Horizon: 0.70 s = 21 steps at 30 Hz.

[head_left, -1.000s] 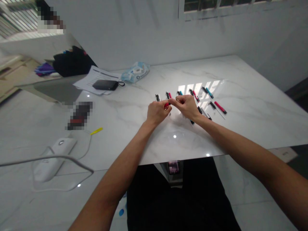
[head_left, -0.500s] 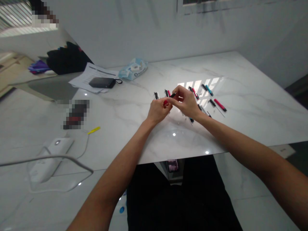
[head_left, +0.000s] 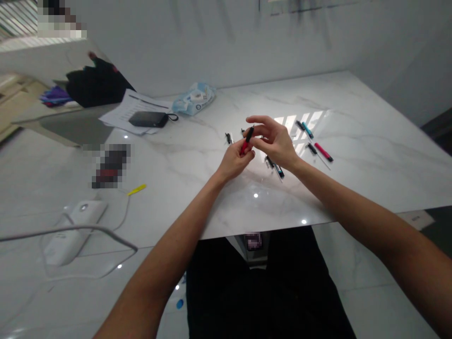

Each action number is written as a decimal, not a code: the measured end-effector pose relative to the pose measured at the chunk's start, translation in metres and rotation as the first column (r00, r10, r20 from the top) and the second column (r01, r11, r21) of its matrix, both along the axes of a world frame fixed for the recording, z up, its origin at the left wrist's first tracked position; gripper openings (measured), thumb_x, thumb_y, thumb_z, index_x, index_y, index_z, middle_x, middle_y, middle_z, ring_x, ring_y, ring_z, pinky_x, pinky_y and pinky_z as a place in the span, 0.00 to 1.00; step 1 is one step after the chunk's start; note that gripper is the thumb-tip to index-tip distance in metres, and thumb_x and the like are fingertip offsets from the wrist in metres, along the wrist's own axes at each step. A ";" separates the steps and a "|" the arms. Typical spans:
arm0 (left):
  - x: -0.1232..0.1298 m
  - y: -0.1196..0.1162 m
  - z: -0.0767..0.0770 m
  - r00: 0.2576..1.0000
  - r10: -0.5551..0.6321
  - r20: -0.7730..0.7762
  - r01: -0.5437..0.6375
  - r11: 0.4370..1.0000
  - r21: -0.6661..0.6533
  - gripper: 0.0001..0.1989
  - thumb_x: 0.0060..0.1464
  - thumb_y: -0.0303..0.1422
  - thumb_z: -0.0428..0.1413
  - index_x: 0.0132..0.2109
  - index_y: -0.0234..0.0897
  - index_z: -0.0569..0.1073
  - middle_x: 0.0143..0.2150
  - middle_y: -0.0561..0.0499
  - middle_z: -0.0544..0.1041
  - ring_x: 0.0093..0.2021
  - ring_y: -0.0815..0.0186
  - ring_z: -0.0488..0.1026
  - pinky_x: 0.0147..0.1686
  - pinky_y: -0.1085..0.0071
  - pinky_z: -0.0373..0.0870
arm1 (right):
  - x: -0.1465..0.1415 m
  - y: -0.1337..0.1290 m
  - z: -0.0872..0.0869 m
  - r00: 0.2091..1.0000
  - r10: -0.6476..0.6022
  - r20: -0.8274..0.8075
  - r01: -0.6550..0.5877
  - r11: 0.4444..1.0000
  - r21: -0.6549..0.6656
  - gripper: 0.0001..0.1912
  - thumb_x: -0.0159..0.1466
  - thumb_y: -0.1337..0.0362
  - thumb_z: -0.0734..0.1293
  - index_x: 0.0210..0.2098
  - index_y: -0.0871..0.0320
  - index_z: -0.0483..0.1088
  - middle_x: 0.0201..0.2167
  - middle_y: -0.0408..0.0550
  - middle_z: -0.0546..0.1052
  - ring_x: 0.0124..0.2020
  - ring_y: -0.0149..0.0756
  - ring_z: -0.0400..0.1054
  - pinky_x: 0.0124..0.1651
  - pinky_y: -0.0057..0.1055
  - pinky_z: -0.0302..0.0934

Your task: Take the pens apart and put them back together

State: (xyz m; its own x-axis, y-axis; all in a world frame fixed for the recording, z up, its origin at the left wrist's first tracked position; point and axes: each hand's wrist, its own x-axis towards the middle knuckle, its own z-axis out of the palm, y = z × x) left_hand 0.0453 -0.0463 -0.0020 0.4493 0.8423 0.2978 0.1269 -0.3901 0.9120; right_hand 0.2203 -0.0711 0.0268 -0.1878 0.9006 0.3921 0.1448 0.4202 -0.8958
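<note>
Gripping a red-and-black pen [head_left: 247, 140], left hand [head_left: 235, 162] well apart from a plastic packet [head_left: 194, 100].

Printed paper sheets [head_left: 132, 112] lie on the marble tabletop [head_left: 370, 141], under a black rectangular case [head_left: 146, 119]. A blue-white plastic packet [head_left: 194, 100] sits adjacent; a yellow strip [head_left: 136, 189] lies nearer.

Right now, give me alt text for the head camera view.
A person's left hand pinches a black-and-red pen upright, with the right hand close beside it, above a white marble table scattered with other pens.
</note>
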 end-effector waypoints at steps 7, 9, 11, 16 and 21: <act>-0.002 0.000 0.002 1.000 0.012 -0.014 -0.011 0.999 0.037 0.16 0.53 0.30 0.59 0.29 0.42 0.56 0.25 0.58 0.56 0.26 0.71 0.53 0.27 0.68 0.52 | 0.003 -0.002 0.005 0.999 0.048 -0.006 -0.048 0.999 0.000 0.30 0.67 0.58 0.72 0.68 0.51 0.71 0.50 0.51 0.82 0.50 0.43 0.78 0.49 0.38 0.76; -0.002 0.000 0.001 1.000 0.002 -0.029 -0.001 1.000 0.018 0.14 0.52 0.30 0.58 0.29 0.42 0.57 0.25 0.58 0.57 0.26 0.71 0.53 0.27 0.68 0.52 | 0.004 -0.002 0.006 0.998 0.064 -0.003 -0.064 0.998 -0.003 0.33 0.66 0.58 0.73 0.70 0.50 0.69 0.52 0.51 0.82 0.51 0.44 0.78 0.49 0.38 0.76; -0.001 0.000 0.001 0.999 -0.008 -0.035 0.008 1.000 0.007 0.11 0.51 0.31 0.58 0.30 0.41 0.60 0.25 0.58 0.58 0.26 0.70 0.54 0.28 0.69 0.52 | 0.004 -0.001 0.005 0.999 0.049 -0.001 -0.049 0.999 -0.001 0.34 0.65 0.58 0.74 0.70 0.49 0.69 0.52 0.51 0.82 0.51 0.44 0.78 0.49 0.38 0.77; -0.002 0.001 0.000 1.000 -0.020 -0.024 0.020 1.000 0.008 0.14 0.49 0.32 0.57 0.28 0.42 0.56 0.25 0.58 0.58 0.26 0.71 0.54 0.28 0.68 0.52 | 0.002 -0.002 0.004 0.999 0.046 -0.009 -0.046 0.999 -0.018 0.35 0.66 0.60 0.72 0.72 0.51 0.68 0.51 0.51 0.82 0.51 0.44 0.78 0.52 0.39 0.77; -0.004 0.001 0.000 0.999 -0.025 -0.023 0.025 0.999 -0.038 0.12 0.51 0.32 0.58 0.30 0.42 0.59 0.24 0.59 0.59 0.26 0.71 0.55 0.27 0.68 0.51 | 0.003 -0.001 0.003 0.998 0.055 -0.021 -0.056 0.998 -0.034 0.37 0.64 0.59 0.74 0.72 0.51 0.69 0.53 0.52 0.82 0.52 0.44 0.78 0.52 0.38 0.77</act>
State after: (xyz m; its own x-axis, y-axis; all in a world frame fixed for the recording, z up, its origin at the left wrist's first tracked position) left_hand 0.0416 -0.0453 -0.0016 0.4768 0.8412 0.2549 0.1388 -0.3584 0.9232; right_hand 0.2229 -0.0717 0.0299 -0.2304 0.9021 0.3649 0.1045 0.3958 -0.9124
